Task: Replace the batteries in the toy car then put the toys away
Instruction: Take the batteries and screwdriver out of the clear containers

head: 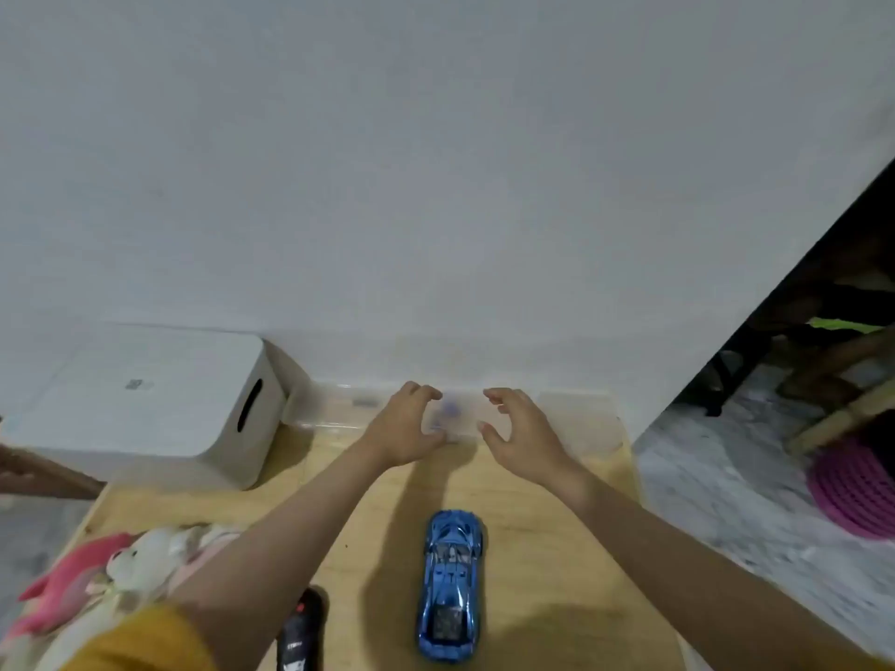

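Right now I am reaching both half-curled, empty hands, left hand [404, 428] and right hand [520, 431], around the far clear box [450, 418]; it may slip, while the blue car [450, 586] is lying near me.

Toy car [451, 586]: glossy metallic blue, dark windows. Table [542, 564] beneath it: pale yellow wood. Left of the car: black remote [301, 632], pink plush [68, 581], white plush [145, 554], mustard-yellow sleeve [145, 641]. Beyond the car: clear plastic box [339, 404], white storage bin [160, 404]. Right of the car: magenta ribbed object [857, 491].
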A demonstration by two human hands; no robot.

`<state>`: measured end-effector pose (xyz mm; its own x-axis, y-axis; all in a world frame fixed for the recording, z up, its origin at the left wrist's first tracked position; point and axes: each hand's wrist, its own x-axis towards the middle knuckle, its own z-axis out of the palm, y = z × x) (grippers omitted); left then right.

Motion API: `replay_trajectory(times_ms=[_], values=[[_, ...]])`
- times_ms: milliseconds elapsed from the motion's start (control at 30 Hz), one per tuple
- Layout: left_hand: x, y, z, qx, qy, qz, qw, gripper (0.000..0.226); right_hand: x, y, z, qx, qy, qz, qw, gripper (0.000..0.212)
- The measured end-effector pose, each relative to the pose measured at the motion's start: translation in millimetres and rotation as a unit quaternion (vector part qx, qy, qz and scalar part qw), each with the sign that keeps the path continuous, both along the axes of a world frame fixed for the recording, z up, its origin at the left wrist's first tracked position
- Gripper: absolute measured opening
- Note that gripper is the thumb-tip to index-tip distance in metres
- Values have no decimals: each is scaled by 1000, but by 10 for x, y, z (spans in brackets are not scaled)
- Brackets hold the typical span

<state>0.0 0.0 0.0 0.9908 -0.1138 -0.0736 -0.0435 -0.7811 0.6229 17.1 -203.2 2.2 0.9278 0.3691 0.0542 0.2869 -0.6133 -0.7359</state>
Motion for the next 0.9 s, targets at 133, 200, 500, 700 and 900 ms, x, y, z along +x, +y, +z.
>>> replay_trajectory(times_ms=[133,200,500,700,900], values=[[41,-27,-187,21,3,19,1000,56,126,2,-166,-55,21,34,998,47],[74,-44,-292,27,4,15,1000,57,190,21,-266,-78,23,56,995,49],[316,-75,-568,60,-24,-20,998,56,381,47,-576,-161,-40,90,982,51],[324,-13,-690,79,-84,-45,992,49,448,8,-630,-138,-85,81,983,42],[354,51,-779,125,-107,-89,982,56,500,2,-612,-138,-57,85,985,42]])
